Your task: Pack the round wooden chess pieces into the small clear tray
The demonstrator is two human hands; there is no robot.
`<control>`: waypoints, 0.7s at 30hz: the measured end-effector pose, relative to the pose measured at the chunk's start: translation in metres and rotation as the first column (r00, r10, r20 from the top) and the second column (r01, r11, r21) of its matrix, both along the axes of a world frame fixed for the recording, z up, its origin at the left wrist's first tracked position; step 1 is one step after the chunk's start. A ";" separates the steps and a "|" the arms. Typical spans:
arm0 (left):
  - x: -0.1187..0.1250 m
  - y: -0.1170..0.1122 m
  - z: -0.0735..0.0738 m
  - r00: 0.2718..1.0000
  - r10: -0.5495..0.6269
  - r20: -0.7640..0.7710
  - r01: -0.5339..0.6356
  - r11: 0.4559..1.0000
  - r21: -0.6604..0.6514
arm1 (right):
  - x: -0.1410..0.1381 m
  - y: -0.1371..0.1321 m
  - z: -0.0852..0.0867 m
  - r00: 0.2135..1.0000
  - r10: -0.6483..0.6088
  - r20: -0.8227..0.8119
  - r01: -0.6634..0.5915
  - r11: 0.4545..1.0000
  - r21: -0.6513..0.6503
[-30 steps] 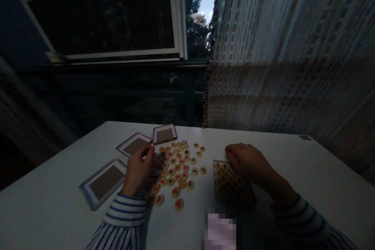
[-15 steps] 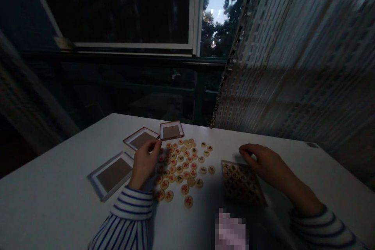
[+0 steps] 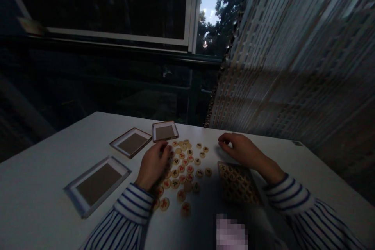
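Many round wooden Chinese chess pieces, marked in red or black characters, lie scattered on the white table. My left hand is at the left side of the scatter, its fingers curled in and its thumb close to them; whatever they hold, if anything, is hidden. To the right of the pieces, a box is filled with rows of pieces showing black characters. Just beyond that box, my right hand hovers with bent fingers and a gap between thumb and forefinger, where I see nothing held.
Three shallow trays or lids stand left of the pieces: a large grey one, a brown-edged one and a smaller one. A pixelated pink patch covers the near edge. A bead curtain hangs behind on the right.
The view has turned slightly to the right. My right hand has moved left, to beyond the filled box. My left hand has shifted right, over the scatter's left side.
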State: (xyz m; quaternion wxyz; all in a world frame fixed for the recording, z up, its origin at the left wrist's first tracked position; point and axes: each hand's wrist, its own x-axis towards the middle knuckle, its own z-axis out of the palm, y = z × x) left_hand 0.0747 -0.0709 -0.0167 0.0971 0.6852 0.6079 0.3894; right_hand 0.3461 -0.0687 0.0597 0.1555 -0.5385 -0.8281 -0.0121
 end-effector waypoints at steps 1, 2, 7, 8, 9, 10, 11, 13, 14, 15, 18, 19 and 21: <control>-0.001 -0.002 -0.001 1.000 0.007 -0.024 -0.007 1.000 0.004 | -0.006 0.004 0.000 1.000 0.014 0.005 -0.014 1.000 -0.007; -0.002 -0.003 -0.002 0.999 0.009 -0.047 -0.009 1.000 0.007 | -0.011 0.008 0.000 1.000 0.024 0.003 -0.024 1.000 -0.013; -0.003 -0.002 -0.007 0.993 0.017 -0.118 -0.015 1.000 0.014 | -0.040 0.030 -0.004 0.998 0.056 -0.002 -0.056 0.997 -0.044; -0.003 -0.002 -0.008 0.992 0.019 -0.124 -0.018 1.000 0.010 | -0.045 0.034 -0.006 0.999 0.051 -0.004 -0.051 0.998 -0.047; -0.002 -0.002 -0.009 0.992 0.020 -0.128 -0.019 1.000 0.006 | -0.049 0.039 -0.008 0.999 0.047 -0.006 -0.047 0.998 -0.048; -0.001 -0.002 -0.009 0.991 0.017 -0.133 -0.016 1.000 0.006 | -0.053 0.043 -0.010 0.999 0.047 -0.005 -0.047 0.997 -0.057; -0.001 -0.002 -0.009 0.991 0.013 -0.136 -0.011 1.000 0.011 | -0.057 0.047 -0.013 0.999 0.046 -0.001 -0.046 0.997 -0.062; 0.001 -0.004 -0.010 0.990 0.004 -0.140 -0.002 1.000 0.016 | -0.064 0.055 -0.019 0.999 0.031 0.023 -0.029 0.996 -0.083; 0.002 -0.004 -0.010 0.990 0.005 -0.138 -0.003 1.000 0.019 | -0.067 0.058 -0.022 0.999 0.032 0.039 -0.028 0.995 -0.101; 0.002 -0.005 -0.010 0.991 0.005 -0.137 -0.003 1.000 0.018 | -0.070 0.062 -0.026 0.998 0.027 0.055 -0.021 0.993 -0.113; 0.003 -0.005 -0.009 0.991 0.016 -0.136 -0.014 1.000 0.015 | -0.078 0.072 -0.036 0.996 0.033 0.085 -0.019 0.988 -0.156; 0.004 -0.005 -0.009 0.990 0.017 -0.138 -0.015 1.000 0.013 | -0.080 0.075 -0.040 0.995 0.035 0.088 -0.020 0.986 -0.166; 0.004 -0.004 -0.009 0.990 0.013 -0.144 -0.011 1.000 0.012 | -0.085 0.080 -0.045 0.995 0.039 0.092 -0.022 0.983 -0.183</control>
